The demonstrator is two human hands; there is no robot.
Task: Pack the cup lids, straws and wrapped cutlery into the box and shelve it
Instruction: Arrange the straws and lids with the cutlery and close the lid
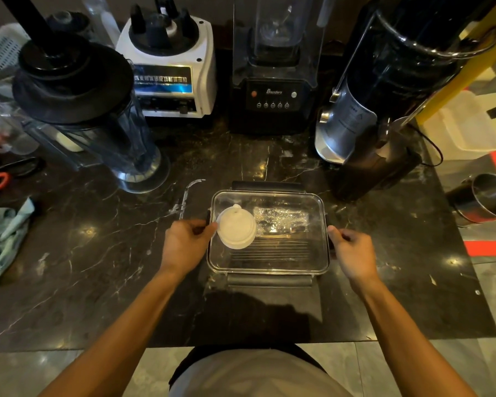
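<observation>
Sitting on the dark marble counter (103, 253), in front of the blenders (272, 93): clear box (269, 266) with white cup lids (236, 227), wrapped cutlery (281, 220) and straws (272, 247) inside. Gripping its side latches with curled fingers: left hand (186, 242) at the left edge, right hand (352, 250) at the right.

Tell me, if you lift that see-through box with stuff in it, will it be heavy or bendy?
Probably light: the clear box holds only white cup lids, thin straws and a wrapped packet. Its walls look like hard plastic, so likely stiff. The contents lie loose, so tilting may slide them.
</observation>
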